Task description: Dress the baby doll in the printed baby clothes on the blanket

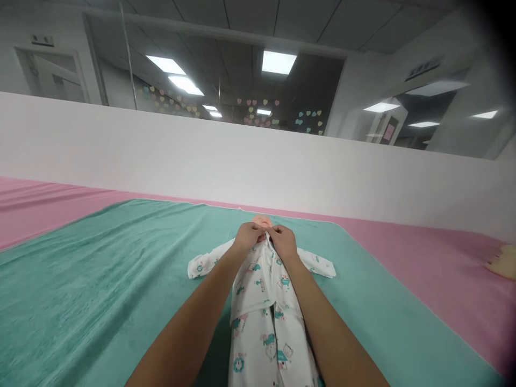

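A baby doll (pixel 263 220) lies on its back with its head at the far end. It wears a white baby jacket (pixel 253 279) with teal and pink prints, its sleeves spread to both sides, and matching pants (pixel 253 349) below. At the neckline my left hand (pixel 250 236) pinches one side of the jacket's collar. My right hand (pixel 283 239) pinches the other side, close against the left. The jacket's front edges meet near the collar and part lower down. Whatever fastener lies between my fingertips is hidden.
A teal blanket (pixel 121 279) with some wrinkles lies beneath the doll, over a pink surface (pixel 403 252). Behind stands a low white wall (pixel 201 161) with a mirror or glass (pixel 242 80) above it. A pale yellowish object (pixel 503 262) sits at the right edge.
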### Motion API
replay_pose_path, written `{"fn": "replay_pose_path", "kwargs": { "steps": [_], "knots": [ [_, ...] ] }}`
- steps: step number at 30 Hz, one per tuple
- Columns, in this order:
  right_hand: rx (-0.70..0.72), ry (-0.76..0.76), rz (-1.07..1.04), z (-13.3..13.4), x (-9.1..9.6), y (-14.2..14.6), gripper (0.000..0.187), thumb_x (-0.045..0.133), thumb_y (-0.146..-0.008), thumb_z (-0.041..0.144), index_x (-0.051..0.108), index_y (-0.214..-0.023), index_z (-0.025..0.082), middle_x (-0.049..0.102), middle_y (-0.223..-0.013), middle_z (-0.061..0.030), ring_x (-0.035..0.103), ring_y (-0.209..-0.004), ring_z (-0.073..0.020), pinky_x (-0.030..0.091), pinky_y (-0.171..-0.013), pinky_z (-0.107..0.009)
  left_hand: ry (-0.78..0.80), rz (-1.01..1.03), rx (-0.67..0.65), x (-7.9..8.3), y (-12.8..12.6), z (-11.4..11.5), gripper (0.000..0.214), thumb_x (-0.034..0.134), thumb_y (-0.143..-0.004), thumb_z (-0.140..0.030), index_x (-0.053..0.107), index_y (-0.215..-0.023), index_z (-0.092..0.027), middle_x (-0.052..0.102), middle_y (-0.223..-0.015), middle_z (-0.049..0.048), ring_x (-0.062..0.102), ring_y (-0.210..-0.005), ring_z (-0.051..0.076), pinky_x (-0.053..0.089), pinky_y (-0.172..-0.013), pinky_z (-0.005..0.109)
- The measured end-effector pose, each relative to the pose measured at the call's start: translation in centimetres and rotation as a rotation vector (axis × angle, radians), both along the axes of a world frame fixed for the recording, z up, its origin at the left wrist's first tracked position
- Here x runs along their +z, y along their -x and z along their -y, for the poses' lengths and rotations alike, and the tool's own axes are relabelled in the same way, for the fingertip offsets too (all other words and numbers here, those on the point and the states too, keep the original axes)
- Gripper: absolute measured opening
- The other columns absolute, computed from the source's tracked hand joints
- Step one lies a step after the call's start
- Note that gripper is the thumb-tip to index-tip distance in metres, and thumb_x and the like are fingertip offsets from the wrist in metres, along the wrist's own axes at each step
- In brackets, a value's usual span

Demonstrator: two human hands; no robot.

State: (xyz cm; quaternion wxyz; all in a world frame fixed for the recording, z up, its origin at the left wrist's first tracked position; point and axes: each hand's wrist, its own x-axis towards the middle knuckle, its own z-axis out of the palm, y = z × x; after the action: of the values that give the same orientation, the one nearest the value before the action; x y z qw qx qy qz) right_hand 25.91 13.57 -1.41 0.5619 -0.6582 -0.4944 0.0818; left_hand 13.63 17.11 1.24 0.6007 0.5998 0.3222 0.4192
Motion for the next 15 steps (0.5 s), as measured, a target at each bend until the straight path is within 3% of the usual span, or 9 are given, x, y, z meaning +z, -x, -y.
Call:
{"fn": "replay_pose_path", "kwargs": {
  "steps": [6, 15],
  "knots": [
    [-0.021, -0.064, -0.1, 0.4, -0.38, -0.28, 0.03, 0.046, -0.072, 0.043, 0.048, -0.055, 0.019, 0.05, -0.054, 0.0024, 0.045, -0.055, -0.0124, 0.036, -0.056, -0.024, -0.015, -0.014, -0.02, 0.21, -0.04, 0.4, 0.027, 0.06, -0.063, -0.014, 0.042, -0.043, -0.015, 0.042, -0.04, -0.0044, 0.038, -0.042, 0.005, 0.031, -0.046, 0.019],
    [0.039, -0.035, -0.087, 0.12, -0.47, -0.44, 0.029, 0.05, -0.07, 0.041, 0.051, -0.052, 0.018, 0.049, -0.051, 0.0029, 0.042, -0.053, -0.0117, 0.034, -0.054, -0.024, 0.07, 0.023, -0.084, 0.09, 0.32, 0.02, 0.017, 0.062, -0.066, -0.017, 0.048, -0.055, -0.013, 0.052, -0.052, -0.0003, 0.047, -0.05, 0.007, 0.039, -0.052, 0.019]
  ]
}}
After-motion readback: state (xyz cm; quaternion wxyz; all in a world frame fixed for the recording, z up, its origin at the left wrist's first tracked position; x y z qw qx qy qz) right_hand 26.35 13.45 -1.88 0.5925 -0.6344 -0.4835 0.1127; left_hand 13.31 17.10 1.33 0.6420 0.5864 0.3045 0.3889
